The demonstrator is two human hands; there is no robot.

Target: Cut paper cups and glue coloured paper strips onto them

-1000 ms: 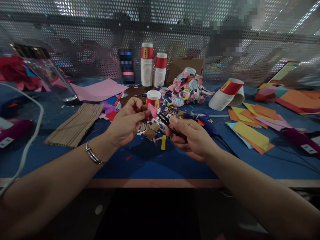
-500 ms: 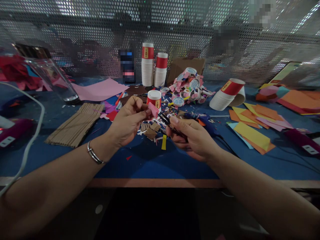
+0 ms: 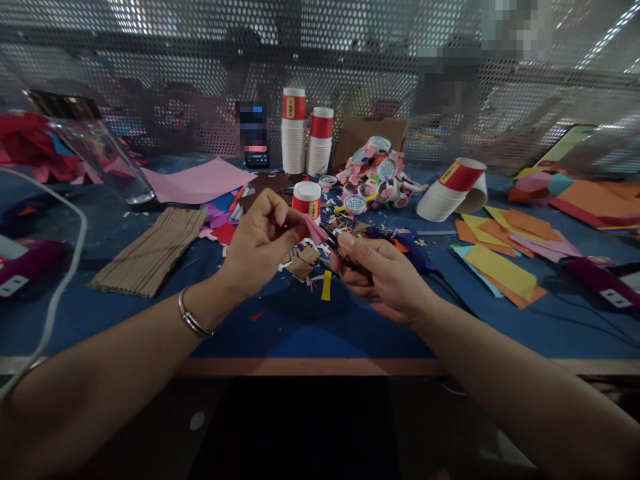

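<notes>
Centrally, we see our left hand (image 3: 257,243) and right hand (image 3: 383,277) raised above the table (image 3: 310,333), near each other, the arms slanting inward from the lower corners. The left wrist, ringed by a silver bracelet (image 3: 191,313), bends upward; its thumb and bent fingers pinch a folded pink paper (image 3: 316,231). The right hand, thumb uppermost, is curled around dark scissors (image 3: 331,238), whose tips point leftward. The paper lies between our hands, its free end meeting the blades; how far they are parted we cannot tell. Just beyond the paper we note a red and white cup (image 3: 307,198); below it, cardboard scraps (image 3: 303,265) and a yellow strip (image 3: 327,285) lie on the table.
</notes>
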